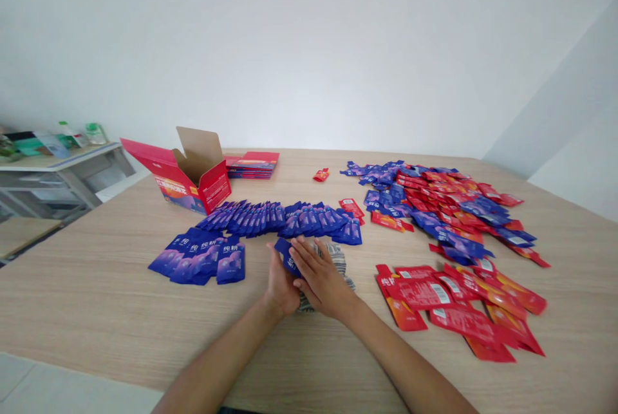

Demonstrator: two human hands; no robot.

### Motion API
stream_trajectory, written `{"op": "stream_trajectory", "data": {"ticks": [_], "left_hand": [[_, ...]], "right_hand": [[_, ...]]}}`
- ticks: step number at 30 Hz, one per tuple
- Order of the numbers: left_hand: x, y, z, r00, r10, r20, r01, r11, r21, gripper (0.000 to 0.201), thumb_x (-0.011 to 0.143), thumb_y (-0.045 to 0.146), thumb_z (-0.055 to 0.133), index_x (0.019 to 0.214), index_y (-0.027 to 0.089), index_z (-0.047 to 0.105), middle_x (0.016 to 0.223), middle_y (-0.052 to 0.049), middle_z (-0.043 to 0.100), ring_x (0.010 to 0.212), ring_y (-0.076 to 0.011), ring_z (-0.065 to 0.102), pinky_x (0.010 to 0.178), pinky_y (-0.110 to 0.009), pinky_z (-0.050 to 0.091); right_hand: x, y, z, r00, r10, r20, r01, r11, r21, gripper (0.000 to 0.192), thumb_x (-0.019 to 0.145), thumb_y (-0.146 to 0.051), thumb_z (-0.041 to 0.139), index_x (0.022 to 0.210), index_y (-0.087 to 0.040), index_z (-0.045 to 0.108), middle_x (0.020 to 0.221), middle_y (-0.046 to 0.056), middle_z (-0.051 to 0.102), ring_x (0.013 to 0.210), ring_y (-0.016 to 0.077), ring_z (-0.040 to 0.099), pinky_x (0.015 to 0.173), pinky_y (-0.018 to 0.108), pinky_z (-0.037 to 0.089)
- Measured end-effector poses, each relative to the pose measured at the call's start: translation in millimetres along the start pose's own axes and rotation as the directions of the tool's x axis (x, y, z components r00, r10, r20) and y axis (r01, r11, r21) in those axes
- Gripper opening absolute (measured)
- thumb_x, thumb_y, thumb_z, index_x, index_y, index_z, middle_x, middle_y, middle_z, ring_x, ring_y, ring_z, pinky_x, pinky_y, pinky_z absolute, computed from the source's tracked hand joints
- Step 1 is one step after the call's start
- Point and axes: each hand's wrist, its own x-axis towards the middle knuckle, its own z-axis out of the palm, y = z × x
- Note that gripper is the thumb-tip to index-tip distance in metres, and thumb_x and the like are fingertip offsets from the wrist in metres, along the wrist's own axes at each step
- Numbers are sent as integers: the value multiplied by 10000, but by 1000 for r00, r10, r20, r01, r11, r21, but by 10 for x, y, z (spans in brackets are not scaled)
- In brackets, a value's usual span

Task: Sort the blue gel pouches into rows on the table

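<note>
A blue sachet (288, 257) is held in my left hand (282, 285), with the thumb and palm along its left side. My right hand (322, 277) lies over the sachet from the right, its fingers stretched flat and hiding most of it. Under and behind my hands is a striped grey cloth bundle (338, 261), partly covered. Just beyond, overlapping blue sachets (255, 217) form a long row. Left of my hands, several more blue sachets (193, 256) are fanned out on the table.
A red carton (181, 185) stands with its flaps up at the back left, beside a stack of flat red boxes (253, 166). Mixed red and blue sachets (434, 201) are heaped at the right; red sachets (458, 304) lie nearer. A side table (62, 159) holds bottles.
</note>
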Motion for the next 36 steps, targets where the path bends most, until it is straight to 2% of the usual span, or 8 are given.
{"op": "stream_trajectory", "data": {"ticks": [3, 6, 10, 14, 19, 26, 33, 36], "left_hand": [[31, 16, -50, 1000, 9, 20, -9, 1000, 23, 845, 891, 802, 283, 1311, 166, 647, 1265, -137, 708, 1300, -305, 582, 1148, -454, 377], [56, 100, -70, 1000, 6, 21, -7, 1000, 25, 938, 875, 828, 242, 1288, 94, 654, 1239, -191, 708, 1279, -322, 596, 1127, -455, 403], [90, 293, -74, 999, 21, 45, -20, 1000, -23, 948, 889, 804, 223, 1239, 46, 671, 1165, -216, 729, 1226, -340, 626, 1103, -464, 423], [105, 455, -67, 990, 9, 139, 5, 995, -98, 970, 876, 809, 179, 1178, 45, 695, 1117, -212, 740, 1208, -381, 621, 1081, -513, 426], [65, 482, -25, 996, 16, 82, -7, 994, -110, 925, 883, 797, 184, 1104, 72, 713, 990, -186, 761, 1090, -357, 677, 1044, -497, 461], [3, 417, 39, 992, 33, 125, -28, 999, -46, 908, 904, 783, 198, 1140, 70, 708, 1026, -199, 760, 1076, -343, 693, 990, -474, 506], [-42, 385, 74, 992, -66, 105, 62, 997, 37, 850, 916, 768, 207, 842, 120, 753, 723, -152, 750, 963, -321, 727, 979, -429, 514], [-39, 321, 53, 993, -44, 106, 37, 997, 72, 865, 908, 783, 214, 990, 116, 759, 884, -153, 780, 1055, -315, 707, 1029, -433, 482]], "right_hand": [[11, -26, 41, 1000, 5, -28, -4, 1000, 26, 632, 1014, -217, 407, 1595, -91, 193, 1619, 186, 334, 1553, 272, 180, 1221, 591, 295], [23, -40, 56, 999, 9, -37, -8, 999, 37, 632, 1003, -197, 414, 1590, -80, 212, 1606, 196, 354, 1541, 266, 228, 1211, 554, 349], [26, -4, 49, 999, -28, 31, 29, 1000, -8, 592, 996, -189, 443, 1553, -47, 303, 1590, 213, 377, 1525, 282, 271, 1210, 540, 366], [21, 52, 14, 994, -55, 92, 60, 997, -47, 540, 994, -192, 461, 1509, -42, 395, 1560, 214, 426, 1490, 302, 351, 1198, 534, 390], [15, 39, -98, 995, -58, 83, 60, 998, -18, 539, 978, -209, 499, 1494, -68, 427, 1542, 201, 461, 1467, 308, 395, 1220, 604, 303], [-1, -19, -111, 994, -57, 97, 64, 996, -65, 583, 963, -169, 464, 1523, -43, 361, 1595, 202, 375, 1531, 305, 252, 1226, 621, 254], [-9, -35, -41, 995, -28, 91, 38, 994, -102, 560, 976, -180, 451, 1514, -43, 378, 1609, 199, 348, 1551, 305, 178, 1229, 627, 233], [3, -55, -67, 994, -23, 103, 33, 994, -103, 556, 982, -177, 435, 1514, -29, 372, 1628, 201, 301, 1559, 298, 142, 1239, 614, 210]]}}
